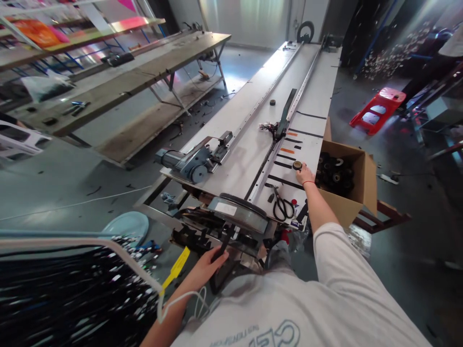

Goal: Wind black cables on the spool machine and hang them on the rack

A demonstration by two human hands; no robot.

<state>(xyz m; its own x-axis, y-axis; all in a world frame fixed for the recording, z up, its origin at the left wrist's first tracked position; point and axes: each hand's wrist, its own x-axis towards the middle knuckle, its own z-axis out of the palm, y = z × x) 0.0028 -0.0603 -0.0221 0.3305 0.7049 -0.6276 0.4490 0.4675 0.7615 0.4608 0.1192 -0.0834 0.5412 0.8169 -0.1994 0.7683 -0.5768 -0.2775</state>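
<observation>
At the right edge of the long white table, my right hand (306, 174) is closed on a roll of tape (297, 165) with a tan core. Lower down, my left hand (214, 262) is closed around a dark strip (227, 239) that runs down in front of a large black-rimmed wheel (238, 212). It may be a taped cable; the frame does not show which. Black-handled scissors (283, 207) lie on the table below my right hand. Short black tape strips (285, 164) and orange pieces (287, 151) are stuck along the table near that hand.
An open cardboard box (347, 205) of black rolls stands right of the table. A motor unit (188, 164) sits at the table's left edge. Bundled black cables (79, 294) hang at lower left. A red stool (379, 111) and a blue round stool (128, 226) stand on the floor.
</observation>
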